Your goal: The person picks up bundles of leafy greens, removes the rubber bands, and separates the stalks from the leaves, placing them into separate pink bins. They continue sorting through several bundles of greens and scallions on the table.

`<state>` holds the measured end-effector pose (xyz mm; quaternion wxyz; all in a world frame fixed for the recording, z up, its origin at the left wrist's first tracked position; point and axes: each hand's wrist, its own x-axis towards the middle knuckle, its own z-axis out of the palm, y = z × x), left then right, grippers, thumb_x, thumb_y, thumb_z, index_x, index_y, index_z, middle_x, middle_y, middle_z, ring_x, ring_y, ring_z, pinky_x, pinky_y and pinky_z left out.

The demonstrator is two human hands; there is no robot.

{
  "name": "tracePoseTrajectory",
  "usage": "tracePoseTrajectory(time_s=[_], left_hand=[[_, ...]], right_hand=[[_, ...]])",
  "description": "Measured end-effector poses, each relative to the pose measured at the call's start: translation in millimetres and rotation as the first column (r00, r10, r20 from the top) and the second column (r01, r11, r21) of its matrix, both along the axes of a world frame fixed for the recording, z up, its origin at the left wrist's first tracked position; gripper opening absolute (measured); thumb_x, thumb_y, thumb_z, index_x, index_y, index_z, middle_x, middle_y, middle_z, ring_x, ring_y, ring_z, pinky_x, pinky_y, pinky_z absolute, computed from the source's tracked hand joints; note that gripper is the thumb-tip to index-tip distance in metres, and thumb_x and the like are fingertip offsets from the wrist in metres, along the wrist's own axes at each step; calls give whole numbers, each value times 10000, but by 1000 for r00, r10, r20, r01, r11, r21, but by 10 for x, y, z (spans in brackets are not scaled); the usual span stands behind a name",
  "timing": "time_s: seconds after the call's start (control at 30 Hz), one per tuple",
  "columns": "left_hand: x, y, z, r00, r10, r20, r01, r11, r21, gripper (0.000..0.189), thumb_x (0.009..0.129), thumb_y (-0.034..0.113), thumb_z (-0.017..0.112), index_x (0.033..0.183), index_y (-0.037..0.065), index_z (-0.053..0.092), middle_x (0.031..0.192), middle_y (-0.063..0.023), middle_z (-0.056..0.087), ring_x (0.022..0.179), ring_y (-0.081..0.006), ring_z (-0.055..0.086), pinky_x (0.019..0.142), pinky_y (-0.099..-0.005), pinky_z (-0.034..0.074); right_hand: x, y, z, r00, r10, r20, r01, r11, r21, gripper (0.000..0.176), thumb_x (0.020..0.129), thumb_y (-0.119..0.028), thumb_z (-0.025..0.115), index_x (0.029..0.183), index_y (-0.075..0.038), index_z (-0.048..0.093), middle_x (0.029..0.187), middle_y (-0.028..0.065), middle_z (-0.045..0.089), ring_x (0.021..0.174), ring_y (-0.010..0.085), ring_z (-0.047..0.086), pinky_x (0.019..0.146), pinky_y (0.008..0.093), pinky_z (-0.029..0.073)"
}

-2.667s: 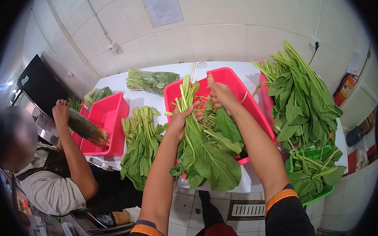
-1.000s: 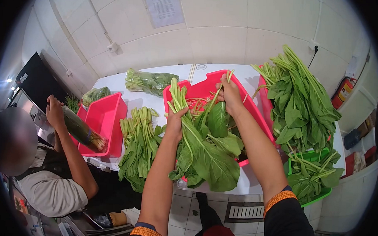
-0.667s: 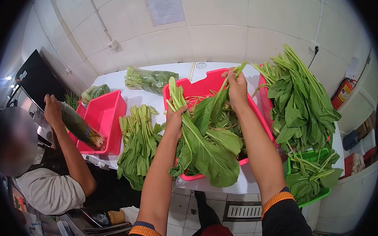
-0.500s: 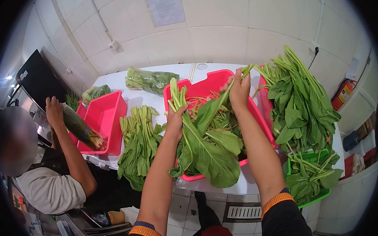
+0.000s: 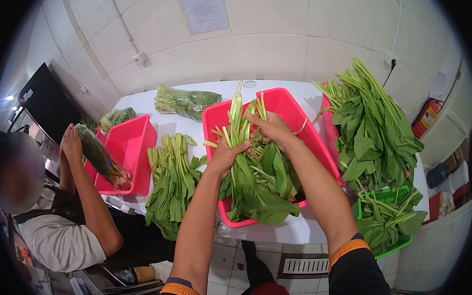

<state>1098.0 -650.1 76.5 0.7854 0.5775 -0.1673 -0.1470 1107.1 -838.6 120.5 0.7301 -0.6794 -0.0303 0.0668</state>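
Over a pink basket [image 5: 319, 155] my left hand [image 5: 226, 155] is wrapped round the pale stems of a bunch of leafy greens [image 5: 250, 192], whose leaves hang toward the basket's near edge. My right hand [image 5: 270, 129] is closed on more green stems just right of that bunch, its fingers partly hidden among them. Loose leaves and thin stems lie in the basket beneath both hands. Left of the basket, bundled greens [image 5: 172, 181] lie on the white table [image 5: 301, 228].
At left a co-worker [image 5: 69, 230] holds bagged vegetables [image 5: 103, 161] over another pink basket [image 5: 142, 154]. Bagged greens [image 5: 185, 102] lie at the back. On the right are a large pile of greens [image 5: 369, 136] and a green basket [image 5: 393, 251] with leaves.
My right hand has come down and left, bringing its greens beside the bunch in my left hand. My left hand has shifted slightly. The co-worker's hands now meet at the bag's top.
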Motion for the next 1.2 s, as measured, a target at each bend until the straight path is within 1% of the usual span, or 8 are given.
tracePoseTrajectory(time_s=[0.13, 0.33, 0.43, 0.53, 0.63, 0.73, 1.03, 1.2], left_hand=[[-7, -6, -22, 1000, 1, 16, -1, 1000, 9, 453, 924, 28, 694, 1335, 46, 505, 1108, -76, 681, 900, -174, 659, 787, -344, 583], [55, -29, -102, 979, 198, 42, -197, 980, -18, 460, 929, 38, 698, 1346, 75, 508, 1109, -56, 666, 927, -167, 668, 802, -342, 567], [84, -6, -121, 970, 241, 37, -241, 971, -13, 497, 926, 41, 703, 1378, 83, 501, 1094, -46, 655, 911, -156, 659, 797, -339, 556], [74, 31, -86, 978, 203, -52, -203, 979, 15, 552, 921, 42, 709, 1422, 88, 481, 1095, -49, 641, 897, -146, 645, 784, -333, 555], [62, 32, -69, 984, 175, 7, -175, 984, 30, 538, 918, 49, 717, 1407, 82, 495, 1078, -43, 635, 871, -139, 636, 768, -322, 557], [25, 7, -36, 976, 216, 29, -215, 976, -10, 471, 915, 58, 723, 1343, 77, 527, 1039, -29, 645, 846, -136, 640, 753, -309, 561], [85, 32, -66, 976, 183, -116, -185, 983, -6, 351, 953, 125, 703, 1266, 22, 584, 1056, -58, 689, 876, -133, 660, 724, -289, 553], [16, -7, 20, 982, 174, -74, -173, 985, 27, 267, 927, 100, 732, 1149, 30, 603, 949, -44, 674, 747, -122, 637, 657, -289, 543]], right_hand=[[65, -35, -55, 1000, -16, 12, 17, 1000, -15, 217, 953, -294, 686, 997, -90, 629, 645, -62, 479, 486, 29, 370, 444, 233, 282], [106, -82, -100, 998, -29, 49, 33, 996, -86, 221, 941, -185, 676, 1099, -31, 690, 847, 30, 678, 612, 91, 594, 484, 269, 439], [17, -28, -11, 996, -30, 86, 32, 999, -20, 175, 955, -249, 693, 1025, -91, 662, 626, -78, 465, 503, 34, 379, 465, 241, 274], [46, -33, -31, 992, -19, 121, 21, 1000, -17, 174, 959, -258, 697, 1027, -101, 665, 609, -88, 439, 500, 33, 368, 465, 245, 271], [14, -54, 27, 999, 19, 38, -20, 1000, 15, 223, 962, -198, 669, 1112, -33, 685, 855, 22, 686, 684, 97, 640, 525, 263, 486], [94, -57, -66, 999, 52, -10, -53, 999, -7, 149, 969, -252, 685, 1001, -109, 656, 600, -92, 427, 488, 34, 334, 462, 246, 268], [111, -29, -150, 998, 51, 43, -44, 988, -151, 230, 968, -313, 694, 984, -88, 653, 658, -74, 488, 526, 41, 423, 459, 247, 324], [92, -19, -153, 985, 75, 153, -43, 978, -205, 256, 973, -340, 687, 980, -87, 659, 704, -64, 552, 538, 38, 443, 464, 239, 336]])
